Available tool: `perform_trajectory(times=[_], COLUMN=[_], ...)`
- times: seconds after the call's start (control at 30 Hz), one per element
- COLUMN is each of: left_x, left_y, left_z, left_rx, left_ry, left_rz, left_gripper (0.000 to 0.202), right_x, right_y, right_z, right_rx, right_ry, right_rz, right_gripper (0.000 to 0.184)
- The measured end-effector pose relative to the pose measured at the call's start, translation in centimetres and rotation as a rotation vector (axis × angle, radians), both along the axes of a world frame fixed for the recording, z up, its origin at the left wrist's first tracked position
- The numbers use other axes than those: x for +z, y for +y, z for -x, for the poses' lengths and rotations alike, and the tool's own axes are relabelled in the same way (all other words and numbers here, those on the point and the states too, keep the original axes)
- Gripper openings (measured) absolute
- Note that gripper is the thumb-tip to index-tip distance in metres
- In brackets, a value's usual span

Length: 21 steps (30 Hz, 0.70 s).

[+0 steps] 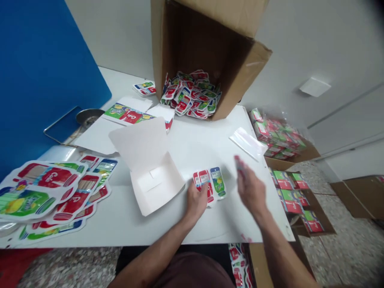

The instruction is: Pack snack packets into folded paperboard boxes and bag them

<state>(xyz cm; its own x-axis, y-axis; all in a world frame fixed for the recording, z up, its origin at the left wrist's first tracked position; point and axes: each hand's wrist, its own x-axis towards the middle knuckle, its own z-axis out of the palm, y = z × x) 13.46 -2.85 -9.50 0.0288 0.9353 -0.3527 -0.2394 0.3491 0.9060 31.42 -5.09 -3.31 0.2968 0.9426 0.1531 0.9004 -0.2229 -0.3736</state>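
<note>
Packet handling at white table: positions noted

Table [195,148], white, carries all items listed. A brown cardboard carton [192,48] lies on its side at the far edge, mouth toward the person, and a heap of small printed packets [192,96] spills from it onto the table. Large printed sheets [45,192] in red and green overlap at the near left corner. An open white box [150,168], lid raised, stands left of centre, just beside the left hand. A clear plastic bag [247,142] lies flat near the right edge.

The left hand [196,200] has its fingers curled and pressed together on the lower edge of a fan of packets [211,184], which rests on the table at centre. The right hand [250,190], blurred, hovers just right of the fan. Its fingertips pinch a red packet [238,164], held clear of the table surface.
</note>
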Motion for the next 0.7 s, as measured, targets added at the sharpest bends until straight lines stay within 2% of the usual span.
perform_trajectory(times=[0.07, 0.1, 0.17, 0.23, 0.3, 0.37, 0.4, 0.43, 0.5, 0.53, 0.6, 0.67, 0.7], left_x=[0.0, 0.2, 0.6, 0.9, 1.0, 0.6, 0.3, 0.1, -0.3, -0.3, -0.2, -0.1, 0.0], left_y=[-0.3, -0.5, -0.8, -1.0, -1.0, -1.0, -1.1, -1.2, -1.6, -1.9, -2.1, -1.9, -1.7], left_z=[-0.4, -0.5, -0.2, 0.3, 0.8, 1.1, 1.1, 1.2, 1.2, 1.2, 1.4, 1.8, 2.0], left_rx=[0.018, 0.030, 0.020, -0.052, -0.110, -0.079, -0.059, -0.053, -0.106, -0.157, -0.249, -0.322, -0.342], left_ry=[-0.020, -0.051, -0.139, -0.210, -0.195, -0.132, -0.103, -0.083, -0.075, -0.074, -0.048, 0.014, 0.049], left_rz=[-0.020, -0.041, -0.095, -0.127, -0.102, -0.070, -0.072, -0.090, -0.165, -0.225, -0.408, -0.683, -0.831], left_gripper=[0.033, 0.036, 0.042, 0.043, 0.046, 0.047, 0.046, 0.045, 0.045, 0.045, 0.043, 0.038, 0.037], right_x=[-2.1, -3.0, -4.1, -4.1, -3.5, -2.9, -2.7, -2.6, -2.6, -2.6, -2.5, -2.3, -2.2], right_y=[-0.8, -1.0, -1.4, -1.9, -2.4, -2.7, -2.7, -2.5, -2.0, -1.7, -1.1, -0.6, -0.5], right_z=[3.8, 5.5, 7.7, 8.3, 7.3, 5.2, 4.0, 2.7, 0.4, -0.6, -2.0, -2.6, -2.7], right_rx=[0.167, 0.200, 0.206, 0.270, 0.410, 0.467, 0.419, 0.336, 0.166, 0.147, 0.263, 0.411, 0.454], right_ry=[0.114, 0.143, 0.209, 0.329, 0.526, 0.759, 0.841, 0.880, 0.871, 0.880, 1.011, 1.175, 1.212], right_rz=[0.106, 0.144, 0.117, 0.043, 0.041, 0.089, 0.068, 0.008, -0.140, -0.144, 0.038, 0.227, 0.247], right_gripper=[0.057, 0.057, 0.058, 0.062, 0.060, 0.052, 0.052, 0.060, 0.090, 0.103, 0.112, 0.104, 0.097])
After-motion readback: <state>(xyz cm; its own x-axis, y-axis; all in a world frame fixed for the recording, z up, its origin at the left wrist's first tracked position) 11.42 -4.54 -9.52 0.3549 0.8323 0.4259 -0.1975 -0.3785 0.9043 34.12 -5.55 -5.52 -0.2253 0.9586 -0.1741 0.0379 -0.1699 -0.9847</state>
